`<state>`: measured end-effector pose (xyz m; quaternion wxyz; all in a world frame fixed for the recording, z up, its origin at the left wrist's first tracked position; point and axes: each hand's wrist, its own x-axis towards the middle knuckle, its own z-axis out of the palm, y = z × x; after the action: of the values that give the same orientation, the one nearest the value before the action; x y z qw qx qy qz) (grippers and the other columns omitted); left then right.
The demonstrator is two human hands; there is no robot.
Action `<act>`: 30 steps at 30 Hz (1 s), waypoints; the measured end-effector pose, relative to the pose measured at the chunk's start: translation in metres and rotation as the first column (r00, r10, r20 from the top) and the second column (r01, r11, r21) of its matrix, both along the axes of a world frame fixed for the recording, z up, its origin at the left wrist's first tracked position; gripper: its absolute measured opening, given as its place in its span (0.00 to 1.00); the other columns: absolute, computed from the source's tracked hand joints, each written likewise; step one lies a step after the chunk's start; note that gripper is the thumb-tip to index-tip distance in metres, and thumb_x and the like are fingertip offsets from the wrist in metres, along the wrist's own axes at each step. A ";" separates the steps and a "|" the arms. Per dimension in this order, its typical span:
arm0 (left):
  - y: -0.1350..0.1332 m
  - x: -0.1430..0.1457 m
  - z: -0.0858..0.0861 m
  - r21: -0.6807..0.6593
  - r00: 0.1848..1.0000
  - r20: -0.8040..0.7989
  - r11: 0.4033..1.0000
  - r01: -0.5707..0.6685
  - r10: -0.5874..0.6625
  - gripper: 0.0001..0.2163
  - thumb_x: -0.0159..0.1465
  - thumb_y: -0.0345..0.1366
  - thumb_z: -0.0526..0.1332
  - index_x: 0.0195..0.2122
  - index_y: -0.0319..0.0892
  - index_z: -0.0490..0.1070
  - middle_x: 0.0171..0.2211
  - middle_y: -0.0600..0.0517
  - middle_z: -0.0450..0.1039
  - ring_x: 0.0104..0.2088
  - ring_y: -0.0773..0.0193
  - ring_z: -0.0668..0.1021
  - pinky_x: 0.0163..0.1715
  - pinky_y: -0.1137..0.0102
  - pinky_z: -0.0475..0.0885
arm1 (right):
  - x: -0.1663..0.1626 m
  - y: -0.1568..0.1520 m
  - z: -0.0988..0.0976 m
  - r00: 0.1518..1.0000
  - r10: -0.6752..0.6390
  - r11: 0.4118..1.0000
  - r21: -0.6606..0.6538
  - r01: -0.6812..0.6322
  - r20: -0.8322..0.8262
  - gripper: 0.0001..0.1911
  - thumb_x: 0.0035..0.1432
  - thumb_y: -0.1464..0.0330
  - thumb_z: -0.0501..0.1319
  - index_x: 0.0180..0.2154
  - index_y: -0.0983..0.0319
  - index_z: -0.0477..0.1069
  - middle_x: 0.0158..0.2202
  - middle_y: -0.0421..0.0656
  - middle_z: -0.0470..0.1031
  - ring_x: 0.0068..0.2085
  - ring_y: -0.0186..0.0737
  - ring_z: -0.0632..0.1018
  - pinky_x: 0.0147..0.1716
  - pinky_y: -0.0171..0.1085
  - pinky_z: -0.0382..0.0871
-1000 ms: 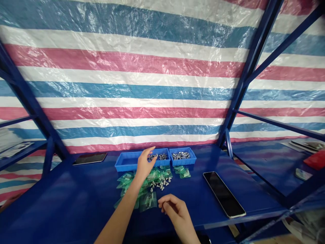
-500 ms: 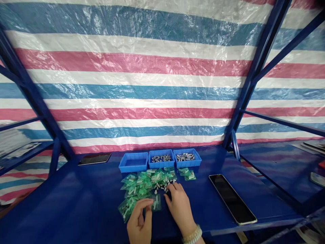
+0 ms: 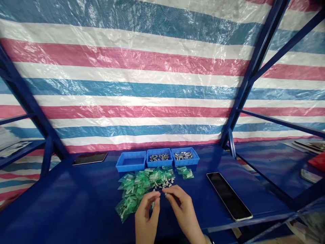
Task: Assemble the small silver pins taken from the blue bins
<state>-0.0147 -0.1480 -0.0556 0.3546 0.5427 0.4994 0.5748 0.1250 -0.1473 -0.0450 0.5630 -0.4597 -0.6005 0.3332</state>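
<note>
My left hand (image 3: 147, 211) and my right hand (image 3: 181, 206) are raised close together over the blue table (image 3: 76, 200), fingertips pinched and nearly touching. Between them is a small thing I cannot name; a bit of green bag shows behind the left fingers. Just beyond the hands lies a heap of small green plastic bags (image 3: 137, 186) with loose metal screws (image 3: 164, 183) scattered at its right side. Behind the heap stand three blue trays: the left tray (image 3: 130, 162) looks empty, the middle tray (image 3: 159, 158) and the right tray (image 3: 185, 156) hold metal parts.
A phone (image 3: 228, 196) lies face up on the table to the right. Another dark phone (image 3: 89, 158) lies at the back left. A few green bags (image 3: 186, 172) sit before the right tray. A striped tarp (image 3: 152, 84) hangs behind blue frame posts (image 3: 241, 98).
My left hand drew back from the trays to the near edge. My right hand reached to the screws, then lifted. Both hands now meet with pinched fingers in front of the heap.
</note>
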 end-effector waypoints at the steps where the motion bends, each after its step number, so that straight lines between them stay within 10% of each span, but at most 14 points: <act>1: 0.000 0.003 0.003 -0.030 0.998 0.035 0.998 0.046 -0.045 0.11 0.59 0.44 0.65 0.38 0.44 0.76 0.38 0.47 0.81 0.41 0.54 0.83 0.43 0.64 0.80 | -0.001 -0.004 0.004 1.000 0.017 1.000 0.013 -0.016 -0.013 0.11 0.66 0.69 0.57 0.42 0.58 0.78 0.39 0.44 0.78 0.41 0.42 0.80 0.40 0.35 0.73; 18: -0.007 0.009 0.019 -0.180 0.964 0.232 0.968 0.173 -0.129 0.13 0.58 0.47 0.67 0.33 0.42 0.77 0.32 0.50 0.78 0.38 0.57 0.80 0.40 0.69 0.75 | -0.004 -0.018 0.015 0.983 -0.009 0.993 -0.120 -0.013 -0.182 0.06 0.59 0.65 0.64 0.36 0.61 0.78 0.32 0.43 0.79 0.35 0.42 0.80 0.36 0.34 0.74; 30: -0.014 0.008 0.016 -0.171 0.955 0.260 0.967 0.188 -0.140 0.15 0.54 0.45 0.71 0.39 0.43 0.79 0.39 0.48 0.81 0.41 0.55 0.82 0.42 0.69 0.77 | 0.003 -0.017 0.027 0.994 -0.063 0.996 0.068 0.057 0.088 0.08 0.61 0.67 0.62 0.29 0.61 0.73 0.29 0.41 0.76 0.32 0.39 0.76 0.33 0.32 0.68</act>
<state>-0.0070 -0.1618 -0.0392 0.5115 0.4698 0.4581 0.5548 0.1278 -0.1647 -0.0181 0.5601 -0.4733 -0.6218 0.2751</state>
